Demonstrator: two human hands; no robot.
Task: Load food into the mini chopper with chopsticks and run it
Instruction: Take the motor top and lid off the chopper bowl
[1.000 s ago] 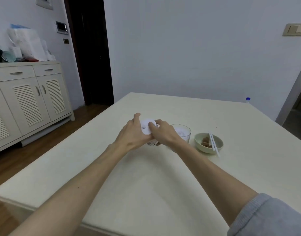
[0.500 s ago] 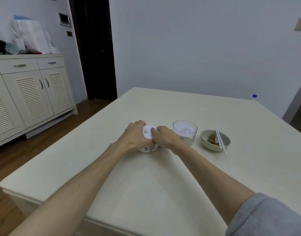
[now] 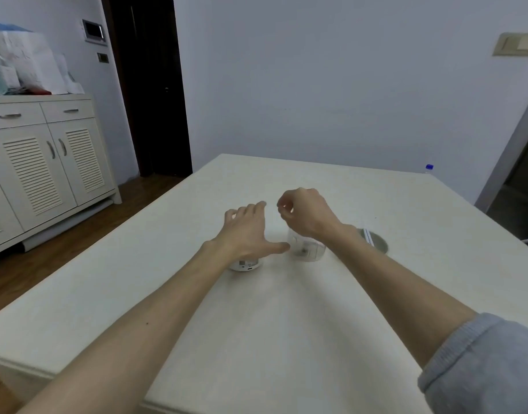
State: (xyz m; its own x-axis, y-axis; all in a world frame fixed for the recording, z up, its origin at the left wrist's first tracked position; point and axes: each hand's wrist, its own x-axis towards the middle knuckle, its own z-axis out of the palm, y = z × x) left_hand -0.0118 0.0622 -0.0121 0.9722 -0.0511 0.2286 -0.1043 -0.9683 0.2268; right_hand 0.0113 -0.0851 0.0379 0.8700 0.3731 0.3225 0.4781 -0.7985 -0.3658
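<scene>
The white motor lid (image 3: 246, 264) of the mini chopper sits on the cream table (image 3: 256, 324), mostly hidden under my left hand (image 3: 247, 231). That hand hovers just above it with fingers spread, holding nothing. To the lid's right stands the clear chopper cup (image 3: 306, 249). My right hand (image 3: 304, 215) is raised over the cup with fingers curled together, and I see nothing in them. A pale green bowl (image 3: 376, 245) lies further right, partly hidden by my right forearm, with white chopsticks (image 3: 367, 234) resting across it.
A cream louvred cabinet (image 3: 41, 162) stands on the left across a strip of wooden floor. A blue bottle cap (image 3: 429, 167) shows beyond the table's far right corner. A dark doorway (image 3: 149, 85) is behind the table.
Both hands have let go of the white lid, which now rests on the table. The left hand has spread open above it, and the right hand has lifted over the clear cup.
</scene>
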